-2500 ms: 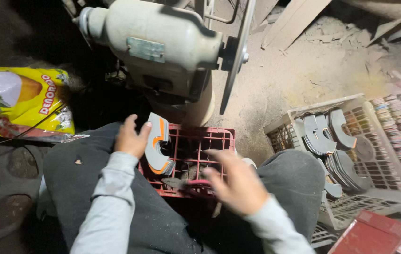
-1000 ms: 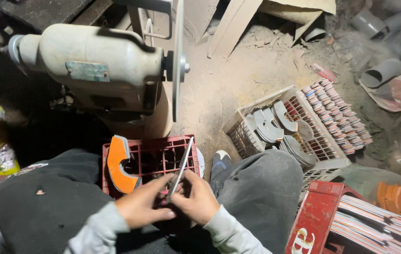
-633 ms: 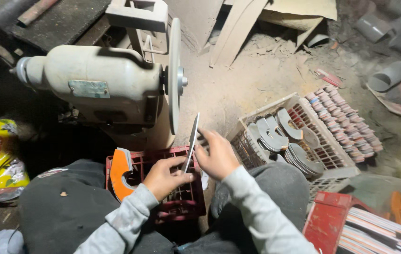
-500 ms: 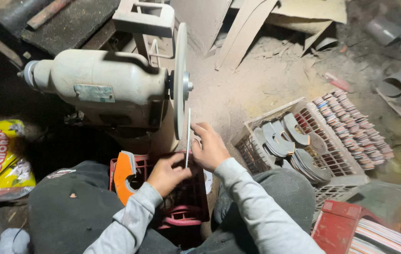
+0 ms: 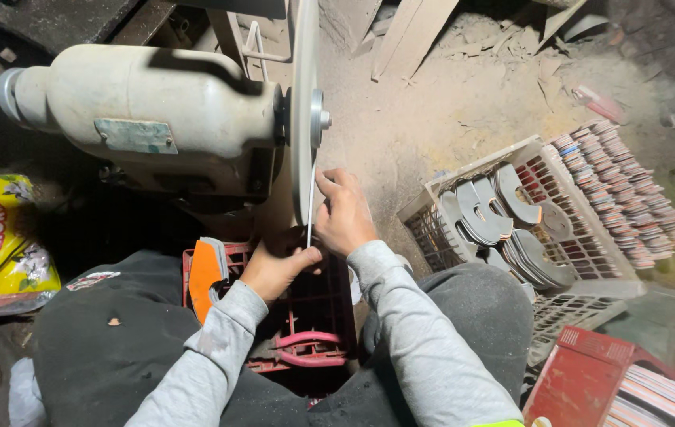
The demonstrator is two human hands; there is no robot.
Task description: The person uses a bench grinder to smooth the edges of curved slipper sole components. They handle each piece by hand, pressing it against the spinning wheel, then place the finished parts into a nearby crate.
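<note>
Lying at far left on the dark floor: a yellow bag (image 5: 1, 237), crumpled, partly cut by the frame edge.

Sitting above and right of it: a pale motor (image 5: 140, 119), long body running left to right, ending in a thin disc (image 5: 303, 119) seen edge-on, standing upright.

Resting below, between the knees in dark trousers: a red crate (image 5: 306, 316), with an orange-and-grey curved piece (image 5: 207, 269) leaning at its left wall and pink-handled pliers (image 5: 298, 348) lying across its lower part.

Reaching up from the lower left in a grey sleeve: the left hand (image 5: 274, 269), fingers closed, thumb and forefinger pinching the lower end of a thin blade (image 5: 310, 209).

Standing nearly upright, edge toward the camera: that blade, its upper part lying right against the disc's face; actual contact too fine to tell.

Gripping from the other side: the right hand (image 5: 345, 217), fingers curled shut around the blade's right side, fingertips near the disc, just above the left hand and touching it.

Lying further right on the dusty ground: a white basket (image 5: 591, 261) holding 1 loose heap of grey curved blades (image 5: 511, 229), with 2 rows of stacked striped discs (image 5: 622, 190) along its far side.

Showing at lower right: a red box (image 5: 583, 379) beside more striped stacks (image 5: 662, 399).
</note>
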